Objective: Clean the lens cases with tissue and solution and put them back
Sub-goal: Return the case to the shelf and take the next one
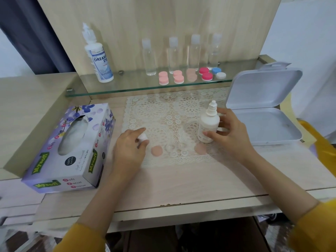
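White wad (142,137), apparently tissue, pinched by left hand (127,144); right hand (231,131) grips upright solution bottle (208,122); pink cap (156,150) just beside left fingers (139,130).

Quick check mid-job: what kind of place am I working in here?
Most likely a home vanity or dressing desk set up for contact lens care: a glass shelf holds a solution bottle and round lens cases, with a lace mat and a tissue box on the wooden top below.
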### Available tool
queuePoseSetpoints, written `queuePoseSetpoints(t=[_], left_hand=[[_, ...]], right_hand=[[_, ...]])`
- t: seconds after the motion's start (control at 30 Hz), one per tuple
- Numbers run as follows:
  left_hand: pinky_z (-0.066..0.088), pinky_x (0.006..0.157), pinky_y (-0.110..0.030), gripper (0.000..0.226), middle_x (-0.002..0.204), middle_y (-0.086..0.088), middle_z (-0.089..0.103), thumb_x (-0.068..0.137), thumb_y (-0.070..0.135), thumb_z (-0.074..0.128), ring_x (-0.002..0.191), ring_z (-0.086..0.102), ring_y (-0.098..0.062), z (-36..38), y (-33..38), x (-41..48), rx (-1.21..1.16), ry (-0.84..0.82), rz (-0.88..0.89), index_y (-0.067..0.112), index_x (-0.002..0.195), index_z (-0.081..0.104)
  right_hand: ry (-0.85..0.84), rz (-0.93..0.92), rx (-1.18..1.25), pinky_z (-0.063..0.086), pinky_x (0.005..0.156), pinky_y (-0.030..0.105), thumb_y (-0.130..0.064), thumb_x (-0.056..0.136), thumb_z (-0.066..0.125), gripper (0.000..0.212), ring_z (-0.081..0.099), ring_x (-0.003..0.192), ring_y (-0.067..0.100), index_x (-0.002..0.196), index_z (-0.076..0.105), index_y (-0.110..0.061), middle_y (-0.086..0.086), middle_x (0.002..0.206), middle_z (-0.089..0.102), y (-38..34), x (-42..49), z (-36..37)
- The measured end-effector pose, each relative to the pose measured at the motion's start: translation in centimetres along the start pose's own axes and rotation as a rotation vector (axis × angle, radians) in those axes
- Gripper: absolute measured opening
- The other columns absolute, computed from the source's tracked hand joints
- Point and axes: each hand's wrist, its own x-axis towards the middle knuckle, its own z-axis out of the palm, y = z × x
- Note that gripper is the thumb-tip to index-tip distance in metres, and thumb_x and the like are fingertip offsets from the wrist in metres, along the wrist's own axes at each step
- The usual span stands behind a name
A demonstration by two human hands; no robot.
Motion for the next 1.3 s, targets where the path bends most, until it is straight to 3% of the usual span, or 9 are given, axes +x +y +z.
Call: queuePoseSetpoints(t=[0.13, 0.3, 0.53, 0.73, 0.93, 1.1, 1.2, 1.3], left_hand=[[0.046, 0.07, -0.009, 0.031, 0.086, 0.008, 0.063, 0.072, 0.012, 0.075, 0.069, 0.057, 0.001, -0.2, 4.5, 1.4, -0.347, -0.008, -0.055, 0.018, 0.101, 0.065], [0.049, 0.073, -0.011, 0.029, 0.082, 0.016, 0.065, 0.071, 0.011, 0.076, 0.072, 0.061, 0.003, 0.1, 11.3, 3.9, -0.545, -0.124, 0.119, 0.021, 0.097, 0.068], [0.049, 0.076, -0.012, 0.031, 0.081, 0.011, 0.064, 0.072, 0.009, 0.075, 0.075, 0.06, -0.002, 1.5, 14.6, 6.3, -0.413, -0.258, 0.268, 0.015, 0.101, 0.069], [0.048, 0.074, -0.012, 0.026, 0.08, 0.019, 0.062, 0.069, 0.011, 0.077, 0.073, 0.059, 0.0, 1.9, 14.0, 6.0, -0.365, -0.246, 0.327, 0.017, 0.093, 0.07], [0.048, 0.077, -0.014, 0.029, 0.08, 0.018, 0.061, 0.073, 0.011, 0.075, 0.075, 0.059, 0.001, 1.5, 13.9, 6.3, -0.312, -0.315, 0.325, 0.015, 0.101, 0.07], [0.047, 0.083, -0.019, 0.036, 0.093, 0.011, 0.062, 0.077, 0.017, 0.072, 0.084, 0.059, -0.007, 1.1, 14.0, 6.8, -0.215, -0.401, 0.353, 0.02, 0.112, 0.066], [0.046, 0.09, -0.024, 0.039, 0.103, 0.007, 0.062, 0.081, 0.009, 0.066, 0.092, 0.059, -0.008, 1.1, 14.0, 7.1, -0.19, -0.481, 0.362, 0.022, 0.118, 0.061], [0.045, 0.092, -0.019, 0.052, 0.116, 0.009, 0.06, 0.084, 0.004, 0.061, 0.104, 0.056, -0.005, 0.9, 13.8, 7.3, -0.222, -0.602, 0.345, 0.032, 0.128, 0.051]], right_hand=[[0.024, 0.017, 0.063, 0.048, 0.072, 0.009, -0.005, 0.071, 0.076, 0.053, 0.061, 0.089, -0.003, 0.114, 0.052, -0.023, -0.006, 0.099, 0.064, 0.3, -0.2, 0.3], [0.066, 0.068, 0.172, 0.054, 0.074, 0.022, -0.008, 0.068, 0.077, 0.051, 0.063, 0.092, 0.005, 0.112, 0.058, -0.027, -0.008, 0.098, 0.066, 0.5, -0.6, 0.5], [0.048, 0.107, 0.262, 0.056, 0.079, 0.042, -0.015, 0.064, 0.073, 0.049, 0.066, 0.091, 0.018, 0.108, 0.06, -0.033, 0.0, 0.096, 0.067, 0.6, -0.6, 0.5], [0.05, 0.111, 0.28, 0.055, 0.081, 0.043, -0.013, 0.064, 0.074, 0.048, 0.066, 0.092, 0.018, 0.102, 0.062, -0.041, -0.001, 0.095, 0.068, 0.6, -0.5, 0.5], [0.037, 0.109, 0.248, 0.055, 0.082, 0.043, -0.018, 0.065, 0.073, 0.05, 0.064, 0.095, 0.016, 0.112, 0.061, -0.027, -0.001, 0.1, 0.067, 0.8, -0.4, 0.5], [0.028, 0.106, 0.238, 0.055, 0.082, 0.042, -0.018, 0.065, 0.073, 0.052, 0.064, 0.096, 0.014, 0.115, 0.061, -0.024, -0.002, 0.1, 0.066, 0.7, -0.3, 0.6], [0.032, 0.105, 0.244, 0.055, 0.082, 0.041, -0.017, 0.065, 0.073, 0.053, 0.063, 0.096, 0.015, 0.116, 0.061, -0.021, -0.001, 0.101, 0.066, 0.8, -0.3, 0.6], [0.035, 0.102, 0.247, 0.055, 0.082, 0.04, -0.008, 0.068, 0.076, 0.051, 0.063, 0.095, 0.014, 0.116, 0.061, -0.021, 0.0, 0.102, 0.066, 0.8, -0.2, 0.6]])
